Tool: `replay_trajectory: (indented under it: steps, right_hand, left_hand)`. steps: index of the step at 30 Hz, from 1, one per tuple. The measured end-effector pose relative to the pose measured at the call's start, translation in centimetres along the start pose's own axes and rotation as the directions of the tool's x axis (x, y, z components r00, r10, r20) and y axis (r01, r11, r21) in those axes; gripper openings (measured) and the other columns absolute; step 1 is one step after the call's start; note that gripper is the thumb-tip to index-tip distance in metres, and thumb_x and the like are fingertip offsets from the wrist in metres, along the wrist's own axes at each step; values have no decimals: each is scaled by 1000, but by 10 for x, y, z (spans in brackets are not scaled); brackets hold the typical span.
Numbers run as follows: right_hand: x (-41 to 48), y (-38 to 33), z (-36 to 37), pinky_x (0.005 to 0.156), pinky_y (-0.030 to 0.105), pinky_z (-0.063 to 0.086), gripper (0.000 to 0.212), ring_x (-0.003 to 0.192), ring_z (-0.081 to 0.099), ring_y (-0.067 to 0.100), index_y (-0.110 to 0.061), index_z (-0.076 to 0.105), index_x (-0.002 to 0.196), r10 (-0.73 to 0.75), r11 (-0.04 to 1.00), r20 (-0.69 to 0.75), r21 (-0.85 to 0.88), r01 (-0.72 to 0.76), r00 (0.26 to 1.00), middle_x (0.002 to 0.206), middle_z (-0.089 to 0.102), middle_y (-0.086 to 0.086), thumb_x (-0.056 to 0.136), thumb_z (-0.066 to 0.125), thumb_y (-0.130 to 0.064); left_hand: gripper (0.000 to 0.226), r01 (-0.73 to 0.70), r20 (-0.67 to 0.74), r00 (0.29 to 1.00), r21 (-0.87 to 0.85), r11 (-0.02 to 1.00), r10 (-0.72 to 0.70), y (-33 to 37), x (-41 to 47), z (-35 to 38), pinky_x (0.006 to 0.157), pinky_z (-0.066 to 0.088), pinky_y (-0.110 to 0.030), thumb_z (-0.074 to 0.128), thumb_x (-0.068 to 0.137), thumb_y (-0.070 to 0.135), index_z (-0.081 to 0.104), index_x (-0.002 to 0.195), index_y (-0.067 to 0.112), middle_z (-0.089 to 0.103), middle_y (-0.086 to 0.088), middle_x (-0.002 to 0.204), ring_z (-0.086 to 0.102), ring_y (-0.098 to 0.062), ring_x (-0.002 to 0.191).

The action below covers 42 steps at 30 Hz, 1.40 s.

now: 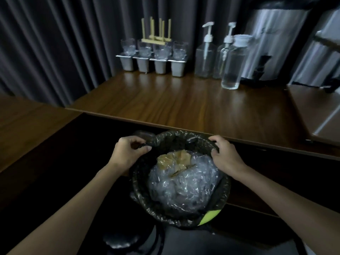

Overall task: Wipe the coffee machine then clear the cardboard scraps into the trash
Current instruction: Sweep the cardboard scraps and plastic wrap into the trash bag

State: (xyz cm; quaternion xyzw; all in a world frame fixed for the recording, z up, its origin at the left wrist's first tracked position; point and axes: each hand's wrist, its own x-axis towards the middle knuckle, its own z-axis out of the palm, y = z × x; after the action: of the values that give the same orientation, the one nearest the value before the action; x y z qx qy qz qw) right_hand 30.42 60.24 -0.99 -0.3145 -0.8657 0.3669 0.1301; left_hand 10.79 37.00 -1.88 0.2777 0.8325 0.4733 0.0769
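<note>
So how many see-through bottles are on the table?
3, all at the back right of the table: two pump bottles side by side, and a capped bottle in front of them. The silver machine could hide more.

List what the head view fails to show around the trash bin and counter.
- Trash bin body: wrapped by the black liner.
- Deeper trash: covered by crumpled clear plastic and cardboard scraps.
- Steel coffee machine: cut by the top and right edges.
- Its logo: blurred.

two bare forearms, no sleeves, left grip, right grip
</note>
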Motion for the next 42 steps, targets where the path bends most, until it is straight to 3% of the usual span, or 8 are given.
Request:
replay_trajectory:
  steps: [5,8,13,23,28,32,37,42]
  right_hand:
    - [15,-5,49,94,40,50,41,116,58,28,-22,48,134,13,1000,111,27,-16,994,124,56,11,98,43,-4]
    - [26,-8,83,86,32,46,42,121,54,30,-20,46,137,43,999,155,17,-47,987,133,52,15,99,43,-3]
    - [43,-13,150,93,32,43,42,126,48,28,-22,45,137,78,995,282,34,-92,956,140,46,12,99,44,-2]
    - [52,-18,272,88,31,49,40,110,56,20,-13,48,131,104,986,392,81,-147,914,107,54,-1,95,44,5]
    - [52,-17,308,88,31,49,40,111,59,25,-8,51,130,119,982,343,100,-162,932,113,61,9,94,47,8]
    - [53,-16,320,96,37,50,43,118,57,28,-7,49,134,143,974,353,114,-194,925,125,60,17,93,52,6]
    - [50,-15,323,100,32,45,70,125,53,26,-13,37,145,116,978,438,106,-179,891,132,57,12,84,65,8]
    - [49,-12,324,96,27,40,78,129,49,26,-14,32,149,127,977,451,98,-190,884,136,52,10,83,67,7]
  left_hand:
    - [34,207,136,971,-58,977,-198,-35,-37,-36,84,55,-21,79,80,31,66,111,23,71,6,101,68,-6,93]
    - [32,306,45,952,-75,949,-304,-65,-52,-46,67,50,-9,78,83,26,61,110,24,65,6,101,62,-3,86]
    - [27,470,-41,876,-147,871,-480,-129,-68,-46,55,51,-18,76,86,12,64,110,10,69,-9,99,66,-19,79]
    - [36,606,-161,712,-351,714,-684,-225,-94,-50,63,48,-19,69,91,5,58,125,9,65,-5,111,63,-10,89]
    - [45,622,-185,687,-352,700,-703,-250,-103,-52,72,50,-18,69,90,3,54,132,9,62,-8,123,63,-18,105]
    - [37,608,-191,703,-340,718,-685,-259,-108,-51,89,56,-33,70,89,5,59,124,10,65,-5,119,65,-21,108]
    - [37,591,-125,757,-285,754,-641,-265,-111,-51,68,50,-8,73,88,6,60,122,13,63,11,105,62,2,88]
    - [43,583,-126,752,-331,742,-647,-267,-112,-51,69,53,-11,70,90,8,58,131,15,66,10,105,65,-3,91]
